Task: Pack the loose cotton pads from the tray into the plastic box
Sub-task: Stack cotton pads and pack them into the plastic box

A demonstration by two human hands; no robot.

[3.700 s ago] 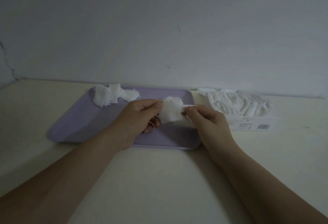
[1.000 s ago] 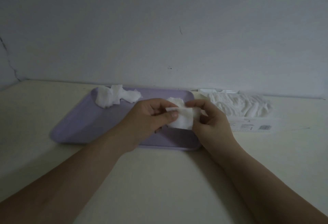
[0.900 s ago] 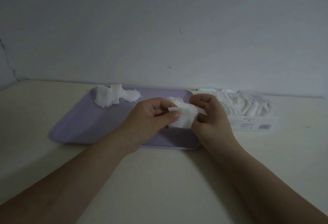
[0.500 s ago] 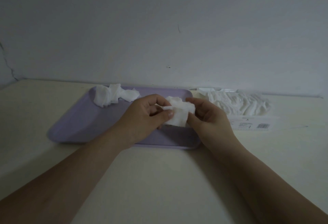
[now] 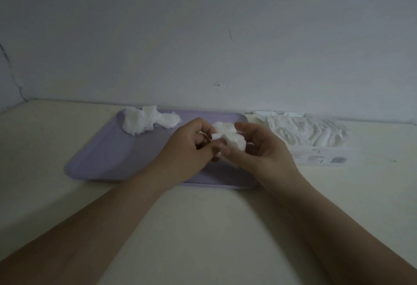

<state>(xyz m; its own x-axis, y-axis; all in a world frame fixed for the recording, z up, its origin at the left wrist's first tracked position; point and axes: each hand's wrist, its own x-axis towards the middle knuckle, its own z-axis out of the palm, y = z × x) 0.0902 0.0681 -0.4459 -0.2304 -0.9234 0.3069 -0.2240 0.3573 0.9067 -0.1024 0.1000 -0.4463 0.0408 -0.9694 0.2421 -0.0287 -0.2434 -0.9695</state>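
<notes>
The left hand (image 5: 189,149) and right hand (image 5: 261,151) both pinch a small wad (image 5: 229,138) of cotton pads, held above the tray (image 5: 106,158), toward its right end. Loose pads (image 5: 146,122) lie in the tray's far left corner. Just right of the tray, the box (image 5: 316,157), packed with pads, sits on the counter (image 5: 203,228).

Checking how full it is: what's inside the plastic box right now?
The plastic box holds a packed row of white cotton pads, heaped above its rim. Anything beneath that top layer, including the box's floor, is covered by the pads themselves.
</notes>
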